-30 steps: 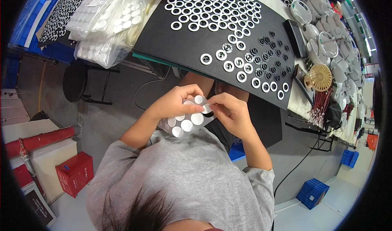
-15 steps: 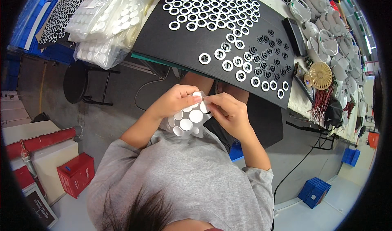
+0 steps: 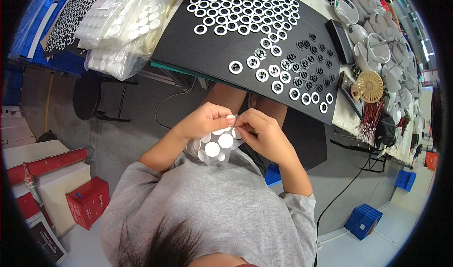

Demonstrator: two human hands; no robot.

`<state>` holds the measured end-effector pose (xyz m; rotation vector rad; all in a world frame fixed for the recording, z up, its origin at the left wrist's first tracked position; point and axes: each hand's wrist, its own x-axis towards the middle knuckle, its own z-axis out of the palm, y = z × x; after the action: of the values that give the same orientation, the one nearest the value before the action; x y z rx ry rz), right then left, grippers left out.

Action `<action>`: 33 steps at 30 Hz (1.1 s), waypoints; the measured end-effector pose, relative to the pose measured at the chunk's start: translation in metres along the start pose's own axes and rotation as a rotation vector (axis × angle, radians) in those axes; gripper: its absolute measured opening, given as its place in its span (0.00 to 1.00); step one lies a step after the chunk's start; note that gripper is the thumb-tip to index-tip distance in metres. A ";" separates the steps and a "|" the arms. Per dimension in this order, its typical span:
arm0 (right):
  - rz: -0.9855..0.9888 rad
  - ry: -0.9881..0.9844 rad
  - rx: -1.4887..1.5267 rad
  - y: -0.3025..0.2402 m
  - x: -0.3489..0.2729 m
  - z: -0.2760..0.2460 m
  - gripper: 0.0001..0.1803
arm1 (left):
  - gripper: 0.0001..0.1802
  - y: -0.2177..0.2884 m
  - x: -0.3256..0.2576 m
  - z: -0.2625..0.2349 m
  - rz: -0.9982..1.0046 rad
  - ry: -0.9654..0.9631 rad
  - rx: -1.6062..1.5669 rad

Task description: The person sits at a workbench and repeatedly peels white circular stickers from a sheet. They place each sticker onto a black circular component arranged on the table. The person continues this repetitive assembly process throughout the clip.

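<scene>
The left hand (image 3: 205, 121) has its fingers clamped on the sheet (image 3: 230, 154), white discs (image 3: 212, 149) showing below its thumb. The right hand (image 3: 264, 131) holds its fingertips together beside that thumb; what they pinch is hidden.

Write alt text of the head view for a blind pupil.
A left hand and a right hand pinch a translucent sheet of round white discs; beyond, round black parts with white rims lie on a flat black board.

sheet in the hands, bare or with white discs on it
Not bare: several white discs show on the translucent sheet in the left hand, with the right hand at its edge.
</scene>
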<state>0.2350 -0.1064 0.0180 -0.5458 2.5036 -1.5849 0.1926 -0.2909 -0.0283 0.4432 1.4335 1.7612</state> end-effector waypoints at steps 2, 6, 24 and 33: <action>-0.027 -0.034 -0.044 -0.001 0.001 -0.002 0.07 | 0.14 -0.002 0.000 0.001 -0.002 -0.003 -0.011; -0.066 -0.073 -0.112 -0.001 0.002 -0.003 0.07 | 0.13 -0.002 0.001 0.001 0.006 -0.014 -0.033; -0.059 -0.091 -0.116 -0.003 0.006 -0.005 0.07 | 0.13 0.001 -0.001 0.002 -0.016 -0.016 -0.137; -0.198 -0.015 -0.305 -0.006 0.012 -0.009 0.08 | 0.13 0.000 0.002 -0.002 0.003 0.003 -0.090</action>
<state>0.2227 -0.1050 0.0285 -0.8629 2.7723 -1.2497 0.1896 -0.2908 -0.0296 0.3953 1.3494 1.8213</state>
